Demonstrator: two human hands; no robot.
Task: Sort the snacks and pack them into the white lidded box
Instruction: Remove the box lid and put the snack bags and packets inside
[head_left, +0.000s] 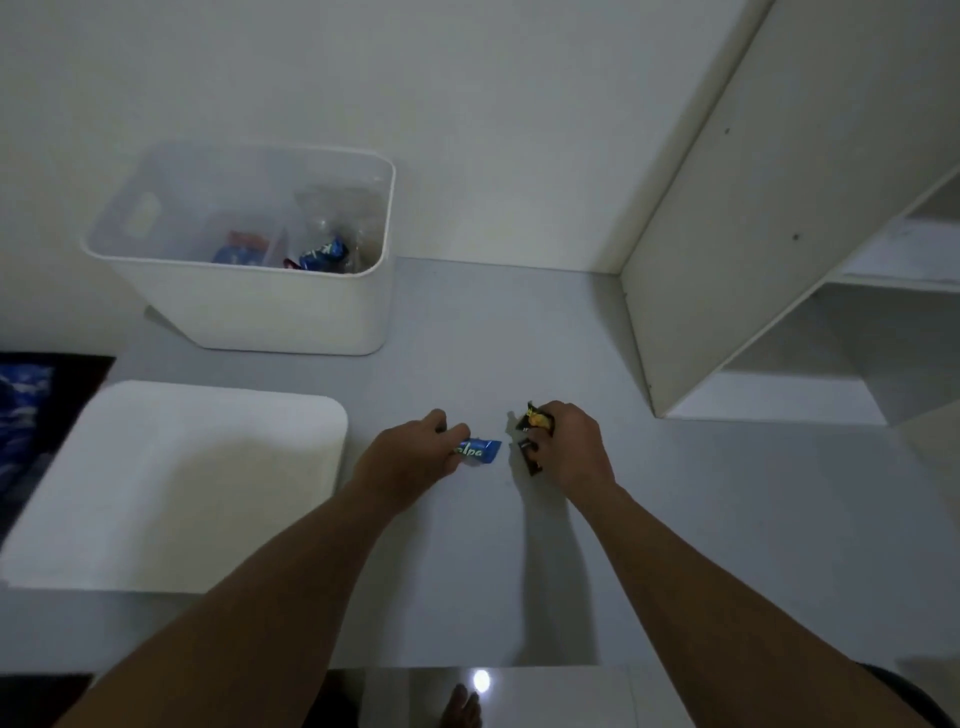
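Observation:
On the grey table, my left hand (415, 449) pinches a small blue candy wrapper (480, 451) at its left end. Just to the right, my right hand (571, 447) is closed over black and orange snack packets (532, 431), which stick out to the left of my fingers. The white box (249, 306) stands open at the back left against the wall. Inside it lie blue snack packets (324, 253) and some clear plastic bags. Its white lid (171, 483) rests flat on the table at the left, close to my left forearm.
A white shelf unit (779, 249) rises along the right side, with open compartments. A dark blue patterned thing (26, 405) lies at the far left edge. Below the table's front edge are a glossy floor and my foot (460, 706).

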